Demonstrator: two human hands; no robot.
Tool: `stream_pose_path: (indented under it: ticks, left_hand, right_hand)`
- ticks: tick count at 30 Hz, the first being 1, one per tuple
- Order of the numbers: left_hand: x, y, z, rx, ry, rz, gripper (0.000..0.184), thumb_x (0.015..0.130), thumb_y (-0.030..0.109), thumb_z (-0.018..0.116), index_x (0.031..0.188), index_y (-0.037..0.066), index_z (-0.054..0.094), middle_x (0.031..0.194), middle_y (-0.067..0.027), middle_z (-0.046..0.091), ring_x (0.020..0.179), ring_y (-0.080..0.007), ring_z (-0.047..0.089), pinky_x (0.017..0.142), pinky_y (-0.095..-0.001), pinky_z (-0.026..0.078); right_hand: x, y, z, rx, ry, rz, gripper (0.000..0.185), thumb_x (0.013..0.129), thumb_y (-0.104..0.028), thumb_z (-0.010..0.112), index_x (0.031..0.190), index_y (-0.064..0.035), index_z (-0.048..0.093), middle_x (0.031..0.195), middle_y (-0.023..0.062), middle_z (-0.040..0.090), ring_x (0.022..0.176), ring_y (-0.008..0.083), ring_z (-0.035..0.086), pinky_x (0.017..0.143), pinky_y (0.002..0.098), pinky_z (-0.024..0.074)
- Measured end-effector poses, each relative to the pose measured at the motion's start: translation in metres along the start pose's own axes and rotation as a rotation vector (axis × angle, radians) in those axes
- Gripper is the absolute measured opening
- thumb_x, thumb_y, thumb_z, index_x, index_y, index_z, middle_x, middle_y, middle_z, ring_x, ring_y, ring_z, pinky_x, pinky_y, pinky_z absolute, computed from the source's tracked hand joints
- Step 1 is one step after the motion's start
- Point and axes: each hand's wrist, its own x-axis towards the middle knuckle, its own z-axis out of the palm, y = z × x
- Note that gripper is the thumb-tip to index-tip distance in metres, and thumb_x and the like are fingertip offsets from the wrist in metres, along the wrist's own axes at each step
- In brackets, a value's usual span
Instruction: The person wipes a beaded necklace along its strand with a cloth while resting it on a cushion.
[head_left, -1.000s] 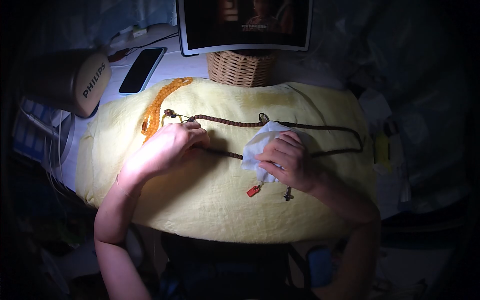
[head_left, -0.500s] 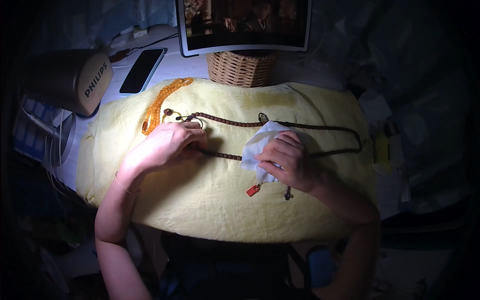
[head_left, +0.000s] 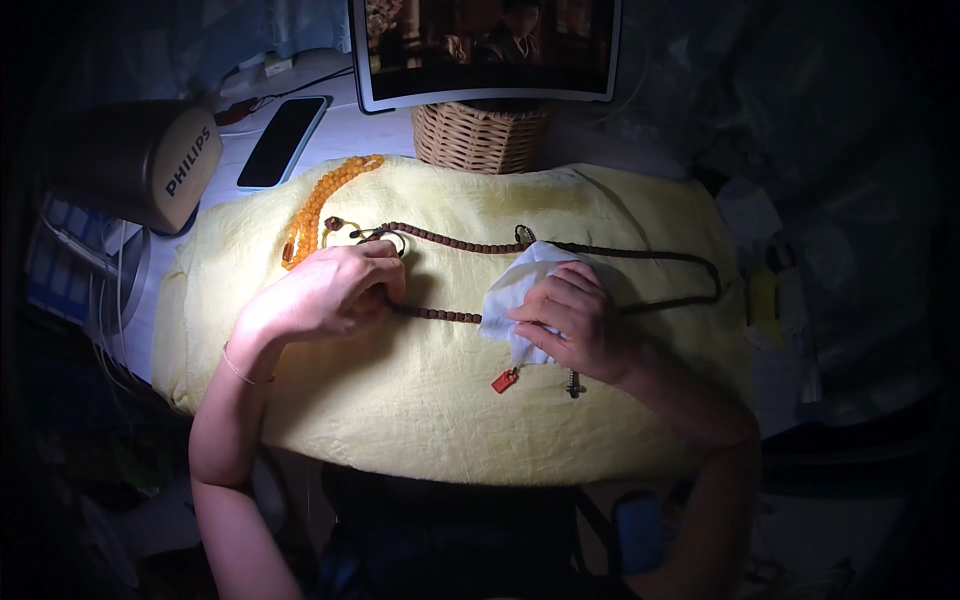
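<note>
A long string of dark brown beads [head_left: 450,241] lies in a loop on a pale yellow cloth [head_left: 400,420]. At the loop's left end, my left hand [head_left: 345,288] is closed on the bead string, its fingertips partly hidden. My right hand [head_left: 570,312] pinches a white cloth [head_left: 512,297] over the near strand, whose beads vanish beneath it. Below the white cloth hang a small red tag [head_left: 504,380] and a dark beaded pendant [head_left: 573,384]. Beyond my left hand is a coiled strand of orange beads [head_left: 312,215].
Behind the yellow cloth stands a wicker basket [head_left: 478,140] under a lit screen [head_left: 485,98]. A phone [head_left: 284,143] lies at the back left, beside a Philips-marked lamp head [head_left: 185,165]. White cables [head_left: 122,270] hang at the left edge.
My left hand has shifted very slightly left, with the bead string's end moving along. My right hand and the white cloth stay almost in place.
</note>
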Motion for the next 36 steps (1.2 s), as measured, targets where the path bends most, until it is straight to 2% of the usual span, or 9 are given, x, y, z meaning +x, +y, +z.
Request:
stream_pose_path:
  ticks: [5,14,17,23,36]
  left_hand:
    - [0.001,-0.003,0.005,-0.019,0.042,0.091,0.023,0.072,0.007,0.069,0.093,0.003,0.061,0.101,-0.0113,0.059,0.092,-0.0335,0.062,0.081,-0.0418,0.050]
    - [0.001,-0.001,0.002,-0.038,-0.007,0.002,0.023,0.072,0.012,0.071,0.091,0.003,0.062,0.100,-0.0117,0.060,0.093,-0.0337,0.061,0.083,-0.0423,0.050]
    - [0.002,-0.015,0.014,-0.038,0.094,0.148,0.023,0.071,0.010,0.070,0.092,0.004,0.062,0.101,-0.0118,0.060,0.095,-0.0337,0.061,0.083,-0.0419,0.050]
    - [0.001,-0.006,0.007,0.009,0.036,0.106,0.022,0.071,0.008,0.069,0.091,0.004,0.062,0.102,-0.0113,0.058,0.097,-0.0334,0.060,0.083,-0.0414,0.050]
    - [0.000,0.001,0.003,-0.007,0.031,0.042,0.019,0.071,-0.004,0.061,0.088,0.001,0.058,0.091,-0.0132,0.058,0.088,-0.0341,0.061,0.076,-0.0428,0.049]
  right_hand:
    - [0.000,0.000,0.000,-0.002,-0.001,-0.003,0.015,0.077,-0.017,0.075,0.087,-0.0115,0.066,0.085,0.0021,0.059,0.086,0.0215,0.058,0.092,0.0413,0.0431]
    - [0.000,0.000,0.000,0.000,0.005,-0.006,0.014,0.077,-0.017,0.075,0.086,-0.0112,0.066,0.084,0.0026,0.058,0.085,0.0221,0.058,0.091,0.0413,0.0431]
    - [0.000,0.001,0.001,0.003,0.009,-0.006,0.015,0.077,-0.017,0.075,0.086,-0.0111,0.066,0.084,0.0026,0.058,0.085,0.0220,0.058,0.091,0.0413,0.0431]
    - [0.000,0.001,0.001,0.002,0.012,-0.012,0.015,0.076,-0.017,0.076,0.086,-0.0109,0.066,0.084,0.0025,0.059,0.085,0.0221,0.058,0.091,0.0411,0.0429]
    - [0.001,0.000,0.000,0.000,0.003,-0.014,0.014,0.077,-0.017,0.075,0.086,-0.0108,0.066,0.085,0.0026,0.058,0.085,0.0217,0.058,0.091,0.0410,0.0426]
